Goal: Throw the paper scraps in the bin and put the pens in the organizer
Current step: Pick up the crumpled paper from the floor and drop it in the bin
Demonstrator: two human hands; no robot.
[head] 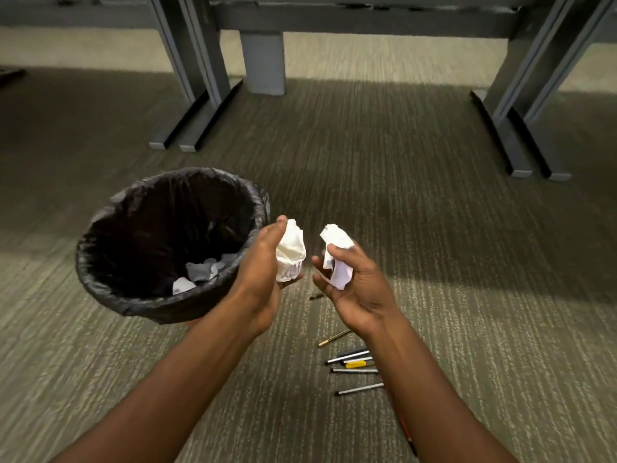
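A round bin lined with a black bag stands on the carpet at the left, with crumpled paper lying inside. My left hand is just right of the bin's rim and holds a crumpled white paper ball. My right hand grips a second crumpled white paper scrap beside it. Several pens lie scattered on the carpet below my right wrist; one more pen shows between my hands. No organizer is in view.
Grey metal desk legs with flat feet stand at the back left and back right. A grey post stands between them. Striped carpet covers the floor.
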